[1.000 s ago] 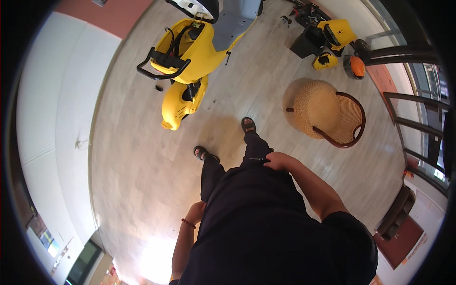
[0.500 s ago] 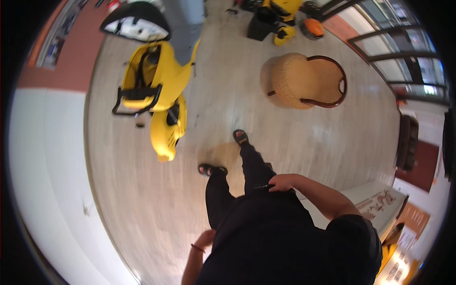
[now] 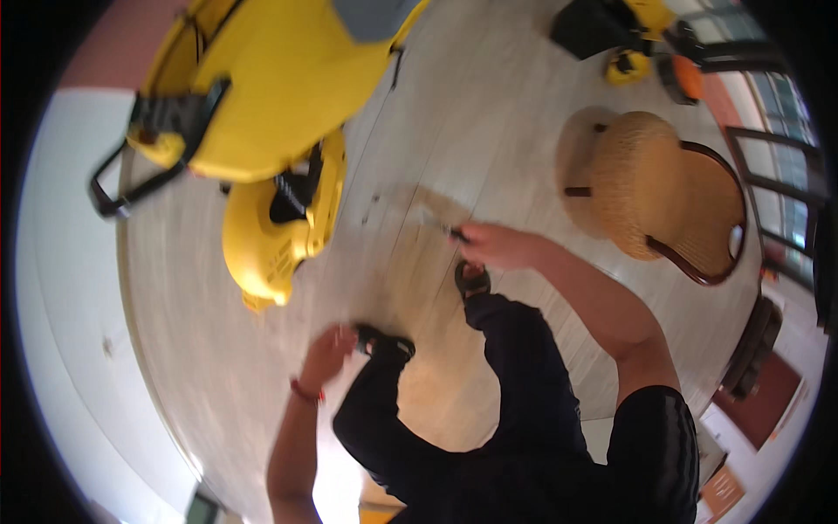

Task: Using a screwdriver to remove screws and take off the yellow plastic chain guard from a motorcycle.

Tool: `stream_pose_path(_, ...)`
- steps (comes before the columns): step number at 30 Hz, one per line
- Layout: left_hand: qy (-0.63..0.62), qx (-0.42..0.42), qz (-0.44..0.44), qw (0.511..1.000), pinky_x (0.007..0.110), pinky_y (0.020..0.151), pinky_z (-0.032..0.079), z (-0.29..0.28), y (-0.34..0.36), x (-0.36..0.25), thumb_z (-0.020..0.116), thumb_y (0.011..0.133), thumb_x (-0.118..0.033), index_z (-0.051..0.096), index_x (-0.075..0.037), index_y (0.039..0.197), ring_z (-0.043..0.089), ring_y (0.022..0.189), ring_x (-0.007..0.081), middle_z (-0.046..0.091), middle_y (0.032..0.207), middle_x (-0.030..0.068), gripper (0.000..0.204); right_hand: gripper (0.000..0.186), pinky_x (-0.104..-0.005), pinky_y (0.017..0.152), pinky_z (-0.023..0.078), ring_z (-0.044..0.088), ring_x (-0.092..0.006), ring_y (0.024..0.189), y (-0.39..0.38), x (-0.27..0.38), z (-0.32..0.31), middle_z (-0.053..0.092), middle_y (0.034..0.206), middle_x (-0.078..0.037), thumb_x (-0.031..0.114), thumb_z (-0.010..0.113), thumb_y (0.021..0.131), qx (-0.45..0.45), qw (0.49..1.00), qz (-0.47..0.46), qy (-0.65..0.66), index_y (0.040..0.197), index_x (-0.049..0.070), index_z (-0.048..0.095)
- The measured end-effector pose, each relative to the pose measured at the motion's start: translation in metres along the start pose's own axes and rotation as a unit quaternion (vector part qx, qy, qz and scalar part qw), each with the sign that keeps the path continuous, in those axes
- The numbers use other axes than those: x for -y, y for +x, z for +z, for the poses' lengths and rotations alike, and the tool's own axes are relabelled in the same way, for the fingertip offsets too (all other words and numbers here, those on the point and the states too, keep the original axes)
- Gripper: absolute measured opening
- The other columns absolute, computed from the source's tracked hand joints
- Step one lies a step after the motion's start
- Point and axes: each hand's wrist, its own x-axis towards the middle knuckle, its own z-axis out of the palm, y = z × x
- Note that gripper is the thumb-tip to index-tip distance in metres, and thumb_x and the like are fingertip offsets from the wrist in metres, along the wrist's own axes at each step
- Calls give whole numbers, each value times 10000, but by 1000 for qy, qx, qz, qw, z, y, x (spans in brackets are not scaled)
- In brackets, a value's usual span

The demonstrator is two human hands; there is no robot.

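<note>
My right hand (image 3: 491,245) reaches forward over the wooden floor, shut on a small thin tool (image 3: 447,229) with a dark tip; blur hides what kind. My left hand (image 3: 328,354) hangs low beside my left shoe (image 3: 385,345), fingers loosely curled and blurred, with nothing visible in it. A red band circles that wrist. A large yellow machine (image 3: 262,87) with a black tube frame fills the upper left. Its lower yellow housing (image 3: 278,229) lies left of my right hand, apart from it.
A woven wicker chair (image 3: 668,188) with a dark curved frame stands at the right. Yellow and black gear (image 3: 624,35) and an orange object (image 3: 688,77) lie at the top right, near windows. A white wall (image 3: 61,288) curves along the left.
My view has dropped much closer to the yellow machine. My right hand has left my hip and stretched forward with the thin tool. My left hand has swung forward past my leg.
</note>
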Motion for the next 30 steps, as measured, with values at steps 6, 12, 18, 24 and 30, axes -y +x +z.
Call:
stream_pose_path(6,-172,10,45,984,258,751,471,28,151,-25,415,959,-163,510,-3,1166,548,808,107,565,964,56,279,168,-261,546,393,441,-92,598,106,-1,6,494,717,-10,147,410,925,25,992,-108,52,1057,45,434)
stream_pose_path(12,-260,-77,119,955,234,689,447,50,236,15,426,954,-171,505,-1,1182,521,747,82,564,950,39,295,170,-230,520,386,450,-68,598,181,-41,-1,508,717,9,156,439,925,7,986,-135,98,1049,67,516)
stream_pose_path(18,-210,-106,127,964,231,623,400,47,291,38,441,950,-190,541,-9,1100,480,703,81,536,781,10,255,194,-222,492,388,468,-63,596,223,-67,-12,534,722,6,148,480,911,-5,980,-147,136,1055,43,556)
stream_pose_path(24,-321,-151,137,925,238,646,403,46,319,40,453,951,-225,546,-6,1051,485,690,113,516,725,17,258,264,-242,510,418,492,-84,619,245,-81,-12,549,750,-24,117,510,890,-61,916,-222,328,1111,-24,540)
stream_pose_path(30,-309,-165,110,930,242,648,426,40,336,33,469,947,-224,552,-7,1039,508,679,123,539,740,26,249,264,-230,525,414,471,-77,618,258,-80,-16,534,739,-20,111,500,886,-78,900,-240,356,1097,-40,547)
